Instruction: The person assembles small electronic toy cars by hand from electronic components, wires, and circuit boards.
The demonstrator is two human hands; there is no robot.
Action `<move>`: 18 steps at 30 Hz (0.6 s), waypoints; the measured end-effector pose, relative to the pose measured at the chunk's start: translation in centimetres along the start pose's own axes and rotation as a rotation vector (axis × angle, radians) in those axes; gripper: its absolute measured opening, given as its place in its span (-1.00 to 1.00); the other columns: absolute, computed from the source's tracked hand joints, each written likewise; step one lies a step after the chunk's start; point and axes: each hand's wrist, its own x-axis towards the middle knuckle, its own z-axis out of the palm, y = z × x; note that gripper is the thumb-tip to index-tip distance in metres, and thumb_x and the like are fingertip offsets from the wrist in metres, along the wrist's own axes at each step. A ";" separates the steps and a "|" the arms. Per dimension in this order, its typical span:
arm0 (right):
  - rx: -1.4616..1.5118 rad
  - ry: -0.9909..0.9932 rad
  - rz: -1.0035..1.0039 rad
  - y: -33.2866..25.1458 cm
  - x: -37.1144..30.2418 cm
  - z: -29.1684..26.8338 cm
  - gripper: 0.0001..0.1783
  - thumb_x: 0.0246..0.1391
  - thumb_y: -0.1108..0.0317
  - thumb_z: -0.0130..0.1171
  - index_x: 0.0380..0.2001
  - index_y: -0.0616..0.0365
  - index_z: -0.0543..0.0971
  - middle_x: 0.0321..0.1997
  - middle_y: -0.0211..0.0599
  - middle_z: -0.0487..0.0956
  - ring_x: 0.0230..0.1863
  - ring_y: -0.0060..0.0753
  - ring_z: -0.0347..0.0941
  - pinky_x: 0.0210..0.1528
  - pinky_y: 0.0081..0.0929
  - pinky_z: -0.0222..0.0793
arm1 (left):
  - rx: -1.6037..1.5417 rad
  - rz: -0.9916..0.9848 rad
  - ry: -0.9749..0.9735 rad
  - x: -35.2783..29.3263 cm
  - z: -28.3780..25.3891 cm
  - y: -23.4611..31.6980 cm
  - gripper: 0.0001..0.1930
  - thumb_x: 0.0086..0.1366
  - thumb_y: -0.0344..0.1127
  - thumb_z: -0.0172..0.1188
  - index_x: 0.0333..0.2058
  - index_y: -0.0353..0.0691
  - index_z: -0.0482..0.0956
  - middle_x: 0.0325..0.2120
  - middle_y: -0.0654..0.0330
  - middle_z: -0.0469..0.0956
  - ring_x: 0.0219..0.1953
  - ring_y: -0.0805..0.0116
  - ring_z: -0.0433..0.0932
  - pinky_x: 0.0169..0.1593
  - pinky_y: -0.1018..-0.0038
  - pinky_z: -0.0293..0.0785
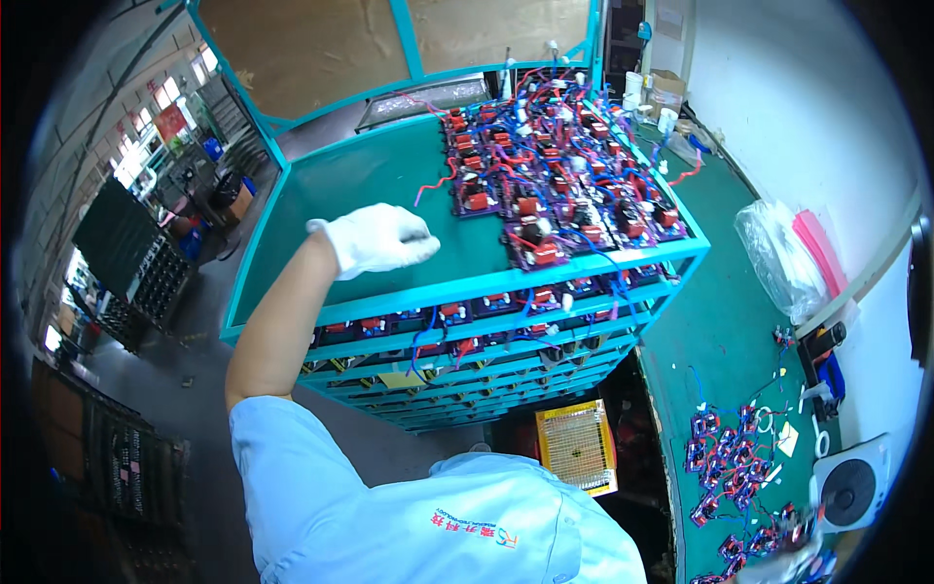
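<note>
Left hand (377, 238), white glove, fingers curled as if pinching; can't tell what, if anything. Right hand not in view. Just past the fingertips: circuit boards (559, 185) cover the right half of the rack's top shelf (360, 185), rows running away from hand; left half bare, looks half loaded

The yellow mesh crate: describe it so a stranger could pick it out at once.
Find the teal multi-shelf rack loaded with circuit boards. Look at the floor just below its lowest shelves, beside the green workbench. The yellow mesh crate sits there, the only yellow, grid-patterned thing among teal and red.
</note>
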 end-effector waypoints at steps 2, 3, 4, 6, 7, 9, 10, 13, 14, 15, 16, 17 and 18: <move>0.688 -0.131 0.296 -6.9 -0.5 2.9 -0.69 0.23 0.22 0.02 -0.25 0.28 0.55 -0.25 -0.29 0.48 -0.24 -0.36 0.46 -0.21 -0.38 0.41 | -0.007 0.072 0.031 1.2 0.8 -1.8 -0.59 0.37 -0.02 0.02 -0.21 -0.27 0.64 -0.34 -0.02 0.63 -0.27 0.05 0.62 -0.12 0.25 0.52; 0.822 -0.212 0.299 -9.7 -1.6 4.4 -0.72 0.23 0.21 0.03 -0.28 0.24 0.52 -0.32 -0.31 0.47 -0.33 -0.46 0.41 -0.28 -0.45 0.37 | 0.010 0.143 0.053 2.0 1.2 -2.2 -0.56 0.37 0.02 -0.03 -0.25 -0.26 0.63 -0.40 -0.02 0.62 -0.27 0.00 0.61 -0.09 0.23 0.51; 0.959 -0.310 0.305 -12.7 -2.3 6.1 -0.75 0.22 0.20 0.04 -0.31 0.20 0.49 -0.39 -0.33 0.46 -0.42 -0.57 0.37 -0.35 -0.52 0.34 | -0.003 0.156 0.052 2.4 1.6 -2.8 -0.56 0.37 0.02 -0.03 -0.25 -0.26 0.63 -0.40 -0.02 0.62 -0.27 0.00 0.61 -0.09 0.23 0.51; 1.294 -0.959 0.116 -20.6 -1.5 8.4 -0.78 0.22 0.32 0.06 -0.25 0.30 0.47 -0.26 -0.33 0.41 -0.27 -0.56 0.31 -0.17 -0.50 0.29 | 0.052 0.301 0.109 3.0 1.8 -3.9 -0.64 0.35 -0.06 0.04 -0.22 -0.24 0.65 -0.36 -0.01 0.62 -0.28 -0.01 0.60 -0.15 0.19 0.51; 1.371 -1.119 0.302 -26.9 -2.7 9.7 -0.81 0.19 0.36 0.10 -0.26 0.30 0.45 -0.28 -0.38 0.38 -0.31 -0.53 0.29 -0.22 -0.50 0.28 | 0.086 0.243 0.052 2.8 2.2 -4.8 -0.65 0.34 -0.06 0.05 -0.24 -0.22 0.65 -0.39 0.01 0.61 -0.29 0.00 0.60 -0.15 0.19 0.52; 1.206 -1.433 0.130 -38.1 -3.4 10.1 -0.85 0.17 0.39 0.11 -0.28 0.27 0.53 -0.45 -0.45 0.44 -0.48 -0.62 0.31 -0.43 -0.63 0.23 | 0.055 0.256 0.039 2.8 2.8 -6.9 -0.66 0.33 -0.07 0.06 -0.25 -0.22 0.66 -0.40 0.01 0.61 -0.29 0.00 0.60 -0.16 0.20 0.52; 1.151 -1.560 0.091 -42.3 -4.0 10.4 -0.87 0.20 0.42 0.11 -0.30 0.27 0.57 -0.52 -0.47 0.47 -0.53 -0.67 0.32 -0.50 -0.70 0.19 | 0.053 0.254 0.034 2.4 2.8 -7.5 -0.67 0.33 -0.08 0.07 -0.27 -0.21 0.66 -0.41 0.02 0.61 -0.29 0.01 0.60 -0.16 0.21 0.52; 1.252 -1.524 -0.381 -48.9 -8.2 14.8 -0.82 0.28 0.38 0.05 -0.26 0.28 0.55 -0.47 -0.29 0.54 -0.43 -0.44 0.43 -0.29 -0.42 0.40 | 0.071 0.277 0.068 1.5 1.6 -8.4 -0.68 0.32 -0.08 0.08 -0.26 -0.20 0.65 -0.40 0.03 0.61 -0.28 0.03 0.60 -0.16 0.22 0.53; 1.030 -1.470 -0.617 -50.2 -9.2 17.2 -0.86 0.21 0.40 0.08 -0.29 0.28 0.53 -0.47 -0.10 0.53 -0.46 -0.22 0.43 -0.28 -0.36 0.40 | 0.070 0.297 0.073 1.3 1.4 -8.6 -0.68 0.32 -0.08 0.08 -0.26 -0.20 0.65 -0.40 0.03 0.61 -0.28 0.03 0.60 -0.16 0.22 0.53; 0.862 -1.523 -0.695 -51.5 -9.5 17.9 -0.84 0.17 0.36 0.08 -0.33 0.26 0.52 -0.44 0.03 0.53 -0.42 0.03 0.46 -0.28 -0.24 0.41 | 0.058 0.312 0.097 1.4 1.4 -8.9 -0.68 0.32 -0.08 0.09 -0.24 -0.21 0.65 -0.40 0.02 0.60 -0.29 0.04 0.60 -0.16 0.23 0.53; 0.638 -1.528 -0.838 -52.6 -10.2 18.8 -0.78 0.20 0.28 0.03 -0.32 0.22 0.54 -0.40 0.05 0.57 -0.32 0.13 0.52 -0.25 -0.12 0.43 | 0.051 0.306 0.119 1.1 1.5 -9.3 -0.67 0.31 -0.07 0.10 -0.22 -0.21 0.64 -0.40 0.02 0.60 -0.30 0.04 0.61 -0.16 0.24 0.53; 0.558 -1.556 -0.951 -53.6 -11.0 19.4 -0.75 0.21 0.24 0.01 -0.29 0.20 0.55 -0.38 0.05 0.58 -0.28 0.14 0.53 -0.22 -0.09 0.43 | 0.052 0.372 0.189 0.8 2.2 -10.2 -0.65 0.30 -0.05 0.11 -0.17 -0.21 0.62 -0.37 0.04 0.60 -0.31 0.07 0.61 -0.20 0.24 0.54; 0.475 -1.580 -1.059 -54.1 -11.7 20.0 -0.72 0.22 0.21 -0.01 -0.26 0.19 0.56 -0.36 0.06 0.59 -0.23 0.15 0.54 -0.20 -0.06 0.44 | 0.050 0.376 0.186 0.5 2.5 -10.4 -0.65 0.30 -0.05 0.11 -0.17 -0.21 0.62 -0.37 0.04 0.60 -0.31 0.07 0.61 -0.20 0.24 0.54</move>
